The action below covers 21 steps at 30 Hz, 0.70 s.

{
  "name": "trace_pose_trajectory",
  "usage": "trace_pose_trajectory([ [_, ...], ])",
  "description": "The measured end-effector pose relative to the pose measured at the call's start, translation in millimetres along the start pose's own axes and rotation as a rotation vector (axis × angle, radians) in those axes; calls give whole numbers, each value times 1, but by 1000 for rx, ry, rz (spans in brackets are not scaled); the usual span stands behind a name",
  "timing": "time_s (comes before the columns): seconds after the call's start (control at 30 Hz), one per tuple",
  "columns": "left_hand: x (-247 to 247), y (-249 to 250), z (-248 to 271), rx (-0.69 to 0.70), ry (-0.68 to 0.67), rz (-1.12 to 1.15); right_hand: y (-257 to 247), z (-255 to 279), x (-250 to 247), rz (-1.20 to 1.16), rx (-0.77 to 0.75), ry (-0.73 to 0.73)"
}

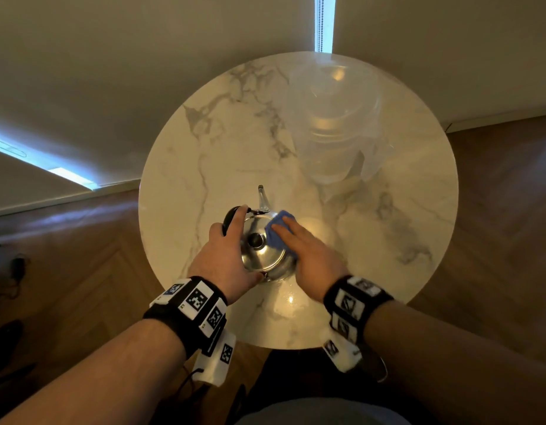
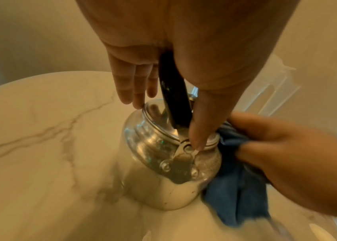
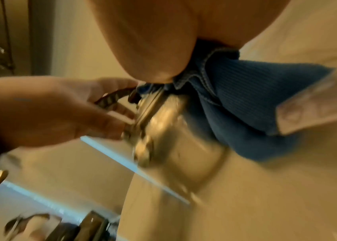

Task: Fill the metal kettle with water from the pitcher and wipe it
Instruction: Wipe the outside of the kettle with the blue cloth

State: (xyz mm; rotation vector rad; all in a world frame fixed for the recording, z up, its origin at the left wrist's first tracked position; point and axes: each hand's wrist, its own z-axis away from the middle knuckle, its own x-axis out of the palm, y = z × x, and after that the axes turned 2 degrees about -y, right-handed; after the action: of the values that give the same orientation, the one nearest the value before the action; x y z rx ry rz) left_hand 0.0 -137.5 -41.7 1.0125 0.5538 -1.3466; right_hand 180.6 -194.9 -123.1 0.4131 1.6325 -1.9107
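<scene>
A shiny metal kettle [image 1: 261, 250] with its lid on stands near the front of the round marble table [image 1: 204, 148], spout pointing away. My left hand [image 1: 232, 240] grips its black handle [image 2: 173, 94], thumb down at the handle bracket. Against the kettle's right side my right hand [image 1: 305, 250] holds a blue cloth [image 1: 276, 237], fingers lying over it and thumb tucked into its folds. Part of the cloth [image 2: 235, 195] hangs to the tabletop. The clear plastic pitcher [image 1: 333, 133] stands behind the kettle to the right, with a little water at its bottom.
The table's front edge is close to my body. Herringbone wooden floor surrounds it, with cables and dark objects on the floor [image 1: 17, 271] at the left. Walls close in behind the table.
</scene>
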Motion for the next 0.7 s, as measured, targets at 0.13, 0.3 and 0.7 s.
trace_pose_trajectory([
  [0.13,1,1,0,-16,0,37,-5,-57,-23,-100,-3,-39],
  [0.3,3,-1,0,-18,6,79,25,-23,-11,-359,140,-1],
  [0.7,3,-3,-3,-33,1,80,3,-59,-33,-138,157,-124],
])
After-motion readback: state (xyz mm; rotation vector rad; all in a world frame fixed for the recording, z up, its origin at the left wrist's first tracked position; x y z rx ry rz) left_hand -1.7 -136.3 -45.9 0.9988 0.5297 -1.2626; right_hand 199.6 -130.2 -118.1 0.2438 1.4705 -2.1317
